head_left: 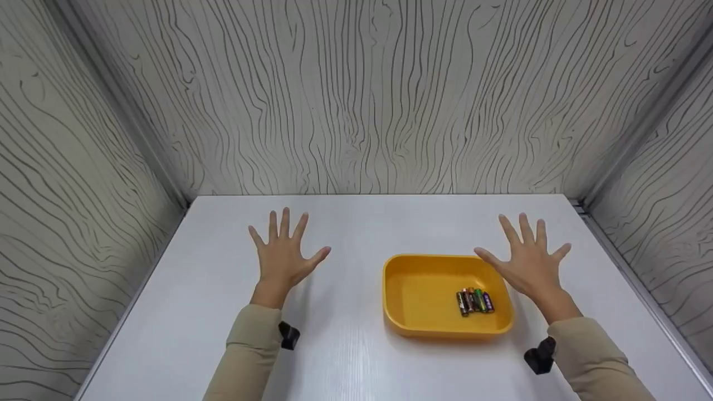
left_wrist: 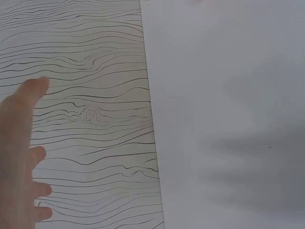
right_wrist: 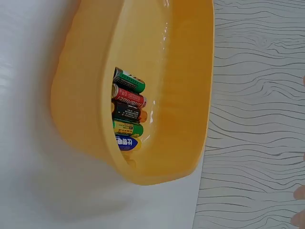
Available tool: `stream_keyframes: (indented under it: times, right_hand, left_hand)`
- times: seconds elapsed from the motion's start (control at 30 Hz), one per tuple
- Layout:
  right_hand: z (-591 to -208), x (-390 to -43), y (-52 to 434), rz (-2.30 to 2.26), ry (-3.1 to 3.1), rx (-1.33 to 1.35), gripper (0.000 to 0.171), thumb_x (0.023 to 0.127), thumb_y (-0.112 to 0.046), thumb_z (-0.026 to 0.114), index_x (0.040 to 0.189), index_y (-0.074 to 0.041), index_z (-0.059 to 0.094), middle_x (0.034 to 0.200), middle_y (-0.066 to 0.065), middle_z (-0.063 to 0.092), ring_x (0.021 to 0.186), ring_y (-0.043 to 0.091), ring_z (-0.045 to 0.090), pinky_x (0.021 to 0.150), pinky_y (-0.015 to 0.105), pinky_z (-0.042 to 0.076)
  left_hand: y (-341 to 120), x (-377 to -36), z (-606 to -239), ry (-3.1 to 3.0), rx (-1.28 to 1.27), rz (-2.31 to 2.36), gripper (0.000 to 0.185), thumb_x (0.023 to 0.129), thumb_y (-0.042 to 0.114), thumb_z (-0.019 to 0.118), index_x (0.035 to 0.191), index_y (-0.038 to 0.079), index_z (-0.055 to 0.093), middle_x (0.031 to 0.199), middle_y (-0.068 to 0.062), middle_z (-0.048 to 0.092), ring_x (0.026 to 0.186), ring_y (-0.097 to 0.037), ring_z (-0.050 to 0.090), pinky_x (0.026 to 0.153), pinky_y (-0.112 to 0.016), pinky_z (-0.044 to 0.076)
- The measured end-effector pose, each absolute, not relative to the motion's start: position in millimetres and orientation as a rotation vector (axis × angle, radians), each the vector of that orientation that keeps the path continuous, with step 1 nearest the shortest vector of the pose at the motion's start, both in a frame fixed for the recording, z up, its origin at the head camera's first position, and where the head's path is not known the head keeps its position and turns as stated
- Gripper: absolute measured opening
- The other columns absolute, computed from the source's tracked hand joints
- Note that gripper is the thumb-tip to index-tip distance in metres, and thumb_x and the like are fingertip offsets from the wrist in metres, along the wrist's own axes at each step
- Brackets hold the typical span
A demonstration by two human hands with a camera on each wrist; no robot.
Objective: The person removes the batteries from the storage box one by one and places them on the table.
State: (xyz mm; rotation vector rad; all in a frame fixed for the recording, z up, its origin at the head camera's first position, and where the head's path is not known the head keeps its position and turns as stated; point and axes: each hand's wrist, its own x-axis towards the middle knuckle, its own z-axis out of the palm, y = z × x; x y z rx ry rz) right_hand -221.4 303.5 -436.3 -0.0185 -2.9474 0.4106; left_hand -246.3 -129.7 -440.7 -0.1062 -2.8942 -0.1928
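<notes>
Nearest the camera are two beige sleeves, each with a small black wrist mount, leading to the hands. The right hand [head_left: 529,262] is spread flat, fingers straight and apart, grasping nothing; it hovers at the far right corner of the yellow tray [head_left: 412,289], its thumb over or just at the rim, though whether it touches cannot be told. The left hand [head_left: 284,253] is likewise released, fingers fanned, well apart from the tray and over bare surface.

The batteries [head_left: 474,301] lie inside the tray, in the near corner on the right hand's side, just below its wrist. The right wrist view shows about five of them [right_wrist: 127,114] side by side against the tray's wall [right_wrist: 190,95], with green, red, black and blue labels.

My judgement of the risks: the batteries are round and lie loose, so a nudge to the tray's rim from the right thumb could set them rolling across the smooth bottom. The tray looks light and sits on a slick top, so a careless brush of the sleeve could slide it. Packed so closely against the wall, the batteries leave little room for fingertips, and picking one may drag its neighbours.

The surface [head_left: 345,356] is plain white, smooth, faintly grained. Walls [head_left: 356,94] patterned with dark wavy wood-grain lines close it in on three sides, with metal strips in the corners.
</notes>
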Motion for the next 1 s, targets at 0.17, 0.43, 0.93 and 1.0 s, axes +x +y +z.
stream_keyframes:
  times: [0.17, 0.43, 0.93, 1.0]
  right_hand:
    - [-441.8, -213.8, 313.9, 0.707, -2.948, -0.057, 0.083, 0.093, -0.059, 0.048, 0.151, -0.004, 0.023, 0.152, 0.032, 0.027, 0.137, 0.053, 0.028, 0.106, 0.073, 0.023]
    - [-475.0, -197.6, 333.3, 1.135, -2.743, -0.116, 0.046, 0.097, -0.033, 0.055, 0.130, 0.000, 0.055, 0.113, 0.011, 0.067, 0.096, 0.011, 0.063, 0.085, 0.028, 0.055]
    - [-533.1, -190.8, 341.5, 1.857, -2.552, -0.382, 0.056, 0.095, -0.043, 0.056, 0.140, -0.010, 0.047, 0.105, -0.033, 0.050, 0.097, -0.009, 0.053, 0.084, 0.010, 0.047]
    - [-538.9, -189.6, 339.6, 1.926, -2.518, -0.382, 0.055, 0.095, -0.040, 0.058, 0.140, -0.011, 0.047, 0.107, -0.034, 0.051, 0.100, -0.013, 0.052, 0.085, 0.008, 0.046]
  left_hand:
    - [-123.5, -239.7, -442.9, -2.857, -0.157, -0.209, 0.072, 0.087, 0.064, 0.052, 0.144, 0.021, 0.044, 0.153, -0.014, 0.039, 0.144, -0.037, 0.033, 0.110, -0.073, 0.016]
    - [-109.4, -228.3, -455.1, -2.764, -0.433, -0.393, 0.037, 0.087, 0.031, 0.069, 0.117, 0.010, 0.067, 0.116, -0.013, 0.069, 0.107, -0.031, 0.066, 0.092, -0.051, 0.052]
    - [-79.5, -218.3, -468.7, -2.866, -0.771, -0.692, 0.030, 0.092, 0.024, 0.065, 0.119, 0.011, 0.066, 0.113, -0.007, 0.071, 0.099, -0.022, 0.069, 0.088, -0.037, 0.056]
    - [-74.5, -216.8, -470.1, -2.863, -0.788, -0.728, 0.030, 0.092, 0.023, 0.064, 0.120, 0.012, 0.066, 0.112, -0.006, 0.071, 0.098, -0.021, 0.069, 0.088, -0.035, 0.056]
